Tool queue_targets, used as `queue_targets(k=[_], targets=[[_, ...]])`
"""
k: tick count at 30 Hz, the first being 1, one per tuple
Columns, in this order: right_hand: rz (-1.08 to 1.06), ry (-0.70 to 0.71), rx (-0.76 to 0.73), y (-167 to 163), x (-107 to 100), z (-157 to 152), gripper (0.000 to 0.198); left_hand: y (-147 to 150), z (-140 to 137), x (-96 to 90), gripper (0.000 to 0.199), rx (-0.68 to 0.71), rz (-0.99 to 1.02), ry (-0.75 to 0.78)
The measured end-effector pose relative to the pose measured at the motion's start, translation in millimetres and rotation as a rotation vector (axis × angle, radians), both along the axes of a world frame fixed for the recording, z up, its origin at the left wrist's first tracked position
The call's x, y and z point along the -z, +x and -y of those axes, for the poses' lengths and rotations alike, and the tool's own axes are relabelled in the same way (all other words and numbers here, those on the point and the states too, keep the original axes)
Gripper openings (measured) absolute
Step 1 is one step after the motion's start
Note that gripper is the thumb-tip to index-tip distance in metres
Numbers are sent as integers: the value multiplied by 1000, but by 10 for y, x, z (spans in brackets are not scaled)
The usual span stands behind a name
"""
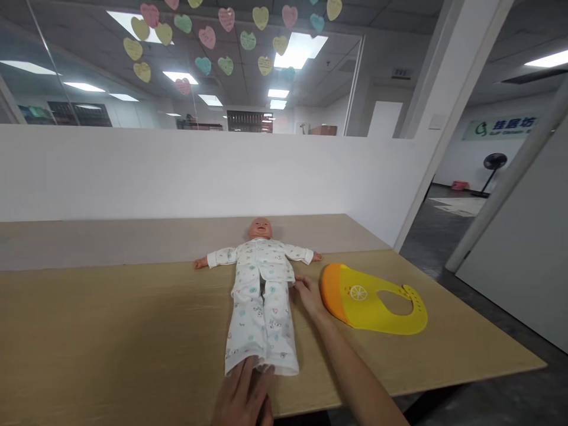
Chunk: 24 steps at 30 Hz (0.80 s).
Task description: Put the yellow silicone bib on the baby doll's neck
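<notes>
A baby doll (260, 228) lies on its back on the table, arms spread sideways. It wears a white patterned shirt (265, 260) and matching trousers (248, 319); the trouser legs reach toward me and no feet show at their ends. My left hand (246, 393) is at the near trouser cuffs, its fingers stretched out and the tips touching the hem. On the doll's right-hand side in the picture, my right hand (309, 296) has its fingertips closed at the shirt's lower edge by the waist. A yellow and orange bib (373, 300) lies just right of that hand.
The wooden table (110, 337) has a grey strip (110, 239) along its back, against a low white wall (199, 174). Heart-shaped notes (226, 19) stick to the glass above. At the right, an open doorway shows a fan (494, 161) and a door (523, 248).
</notes>
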State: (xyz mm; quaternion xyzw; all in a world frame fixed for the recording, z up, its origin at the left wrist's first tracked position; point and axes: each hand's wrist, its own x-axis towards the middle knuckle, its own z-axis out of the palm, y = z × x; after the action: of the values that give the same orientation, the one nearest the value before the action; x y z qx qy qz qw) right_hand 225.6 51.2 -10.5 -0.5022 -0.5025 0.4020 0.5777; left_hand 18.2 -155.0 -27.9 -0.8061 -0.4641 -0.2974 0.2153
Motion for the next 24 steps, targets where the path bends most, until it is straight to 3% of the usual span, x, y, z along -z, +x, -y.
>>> queue_targets(k=[3, 7, 17, 24], targets=[[25, 13, -8, 0, 24, -26, 27, -48, -52, -161, 45, 28, -141, -71], [45, 16, -33, 9, 55, -56, 29, -50, -40, -279, 45, -1, -179, -147], [79, 22, -36, -7, 64, -63, 30, 26, -43, -138, 39, -19, -147, -116], [103, 32, 36, -80, -66, 75, 27, 70, -63, -94, 33, -62, -126, -145]])
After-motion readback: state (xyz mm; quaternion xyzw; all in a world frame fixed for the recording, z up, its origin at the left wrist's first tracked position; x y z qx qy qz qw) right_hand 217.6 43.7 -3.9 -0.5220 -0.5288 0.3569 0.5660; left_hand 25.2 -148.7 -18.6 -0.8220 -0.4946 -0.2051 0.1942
